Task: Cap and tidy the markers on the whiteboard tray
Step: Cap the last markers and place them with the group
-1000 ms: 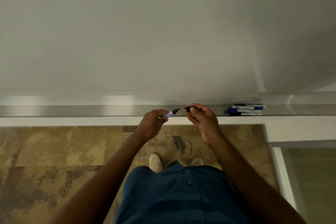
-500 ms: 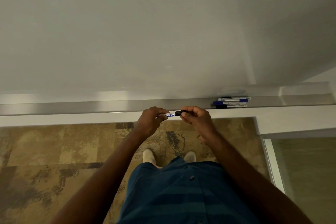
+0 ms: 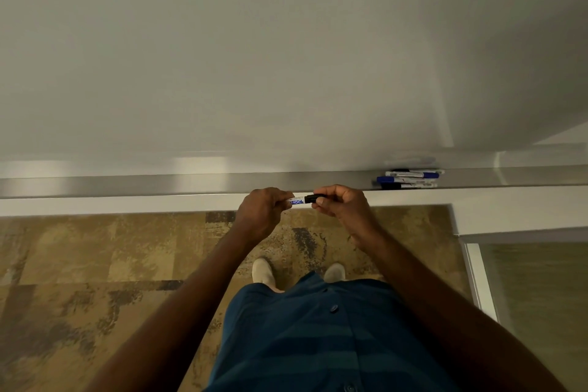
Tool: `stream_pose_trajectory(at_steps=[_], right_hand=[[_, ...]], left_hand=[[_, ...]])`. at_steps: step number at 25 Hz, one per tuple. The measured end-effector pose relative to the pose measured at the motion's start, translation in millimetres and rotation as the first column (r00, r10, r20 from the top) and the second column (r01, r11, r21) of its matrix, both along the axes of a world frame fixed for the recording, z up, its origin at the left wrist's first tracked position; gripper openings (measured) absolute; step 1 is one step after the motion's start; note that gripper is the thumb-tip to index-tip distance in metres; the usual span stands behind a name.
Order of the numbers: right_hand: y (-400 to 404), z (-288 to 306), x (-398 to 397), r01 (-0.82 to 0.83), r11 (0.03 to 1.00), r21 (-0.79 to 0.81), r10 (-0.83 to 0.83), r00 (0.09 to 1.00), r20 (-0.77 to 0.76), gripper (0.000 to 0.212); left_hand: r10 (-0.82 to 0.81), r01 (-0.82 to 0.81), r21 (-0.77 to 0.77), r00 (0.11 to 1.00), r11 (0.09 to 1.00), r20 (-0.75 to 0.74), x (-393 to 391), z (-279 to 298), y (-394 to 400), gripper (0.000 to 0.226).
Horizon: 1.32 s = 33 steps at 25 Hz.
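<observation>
A second ago the marker (image 3: 299,201) and its black cap (image 3: 311,199) were apart, one in each hand. Now the cap is on the tip of the marker, and the two hands have come close together.

The left hand (image 3: 262,212) is curled around the white end of the marker, with its fingers pinching it. The marker lies flat between the hands, just in front of the grey tray (image 3: 159,184) and a little below it. The right hand (image 3: 342,208) pinches the black cap with its thumb and fingers. Both arms reach forward from the bottom of the view, and they bend in toward each other.

Far to the right, a small pile of markers (image 3: 409,179) lies in the tray, well apart from the hands. Some of them have blue caps.
</observation>
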State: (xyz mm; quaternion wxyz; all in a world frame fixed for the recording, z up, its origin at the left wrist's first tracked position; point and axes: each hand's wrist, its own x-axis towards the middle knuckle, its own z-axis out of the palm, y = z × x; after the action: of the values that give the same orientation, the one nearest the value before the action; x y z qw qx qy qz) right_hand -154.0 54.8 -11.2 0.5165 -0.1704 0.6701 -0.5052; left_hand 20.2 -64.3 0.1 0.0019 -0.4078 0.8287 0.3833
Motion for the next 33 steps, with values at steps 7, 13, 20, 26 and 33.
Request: stream_pose_trajectory(at_steps=[7,13,20,26,33], right_hand=[[-17.1,-10.9,9.0,-0.032,0.999,0.018,0.031,0.998,0.047,0.020],[-57.5,-29.6,44.5,-0.027,0.995,0.093,0.033,0.998,-0.060,0.025],[-10.7,-49.3,-30.4,0.067,0.974,0.217,0.074,0.811,-0.581,0.022],[55.0,-53.6,-110.5,0.202,0.930,0.307,0.189,0.454,-0.871,0.033],[65.8,-58.3,-130.0,0.134,0.888,0.440,0.377,0.337,-0.863,0.045]], left_hand=[[-0.015,0.015,-0.007,1.000,1.000,0.023,16.6,-7.4,-12.5,0.027],[0.008,0.029,-0.200,0.984,0.979,0.179,37.3,-23.1,-56.7,0.023],[0.078,0.028,-0.255,0.915,0.967,0.395,55.8,-60.0,-87.4,0.029],[0.043,0.061,-0.226,0.903,0.972,0.428,53.5,-66.2,-90.3,0.034],[0.062,0.051,-0.241,0.897,0.969,0.437,51.7,-66.5,-83.5,0.033]])
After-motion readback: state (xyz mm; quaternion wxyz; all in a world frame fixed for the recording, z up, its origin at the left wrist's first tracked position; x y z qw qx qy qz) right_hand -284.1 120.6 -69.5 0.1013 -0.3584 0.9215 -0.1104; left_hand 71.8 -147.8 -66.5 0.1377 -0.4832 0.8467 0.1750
